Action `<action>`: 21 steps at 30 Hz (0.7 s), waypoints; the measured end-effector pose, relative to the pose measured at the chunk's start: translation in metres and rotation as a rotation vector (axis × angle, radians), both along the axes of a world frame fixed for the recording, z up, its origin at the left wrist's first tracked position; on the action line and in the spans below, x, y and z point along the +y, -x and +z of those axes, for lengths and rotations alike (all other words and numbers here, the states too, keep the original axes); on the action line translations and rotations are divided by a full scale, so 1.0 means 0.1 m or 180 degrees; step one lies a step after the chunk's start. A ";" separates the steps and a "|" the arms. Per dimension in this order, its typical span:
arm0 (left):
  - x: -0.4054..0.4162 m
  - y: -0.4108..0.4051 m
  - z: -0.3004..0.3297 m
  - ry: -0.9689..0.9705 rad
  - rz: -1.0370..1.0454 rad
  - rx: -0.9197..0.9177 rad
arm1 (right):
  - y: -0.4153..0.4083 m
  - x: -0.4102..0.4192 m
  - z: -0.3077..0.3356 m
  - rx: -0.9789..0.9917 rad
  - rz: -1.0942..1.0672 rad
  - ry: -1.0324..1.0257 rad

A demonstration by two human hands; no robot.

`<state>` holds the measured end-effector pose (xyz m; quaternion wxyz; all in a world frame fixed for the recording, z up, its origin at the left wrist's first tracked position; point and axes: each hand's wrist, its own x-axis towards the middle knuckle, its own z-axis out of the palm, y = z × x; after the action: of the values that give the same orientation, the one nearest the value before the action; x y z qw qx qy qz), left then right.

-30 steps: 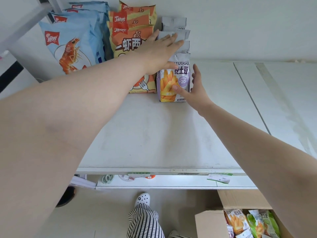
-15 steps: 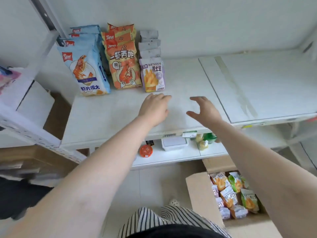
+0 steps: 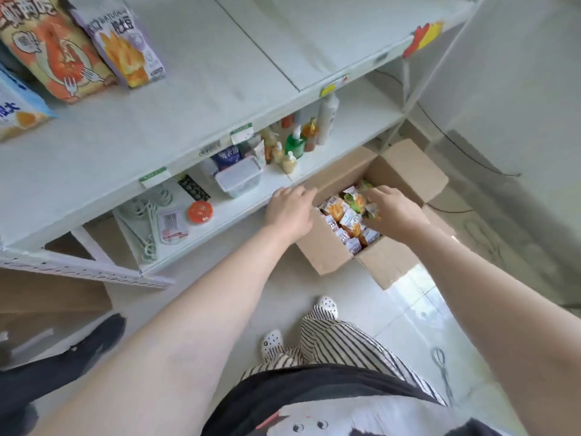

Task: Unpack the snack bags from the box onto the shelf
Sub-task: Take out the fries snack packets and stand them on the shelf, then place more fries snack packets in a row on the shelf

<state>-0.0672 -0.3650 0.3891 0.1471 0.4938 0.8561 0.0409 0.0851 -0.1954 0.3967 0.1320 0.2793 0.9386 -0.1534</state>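
Both arms reach down toward the open cardboard box [image 3: 330, 256] on the floor beside the shelf [image 3: 195, 99]; the right hand [image 3: 391, 212] is down among the small snack bags [image 3: 347, 220] packed inside it, fingers curled over a green and orange one, though whether it truly grips I cannot tell; the left hand [image 3: 290, 212] hovers at the box's near edge, fingers loosely spread and holding nothing; up on the white shelf stand a purple fries bag [image 3: 125, 45], an orange shrimp bag [image 3: 53, 55] just beside it and a blue bag [image 3: 15, 111] at the far left; bottles [image 3: 295, 143] and a clear tub [image 3: 240, 180] sit on the lower shelf.
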 end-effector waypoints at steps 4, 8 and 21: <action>0.30 -0.52 -0.12 0.0171 -0.0301 -0.0011 | -0.74 0.21 -0.11 -0.0132 -0.0289 0.0060; 0.72 -0.98 -0.30 0.0314 -0.0436 -0.0048 | -1.28 0.57 -0.19 -0.0095 -0.0431 0.0012; 1.94 -2.19 -0.82 0.0630 0.0353 -0.0504 | -2.29 2.23 -0.50 -0.0462 -0.0025 0.0155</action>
<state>0.1519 -0.1711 0.3072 0.2597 0.4240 0.8676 0.0031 0.3139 0.0271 0.3470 0.2058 0.2901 0.9215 -0.1561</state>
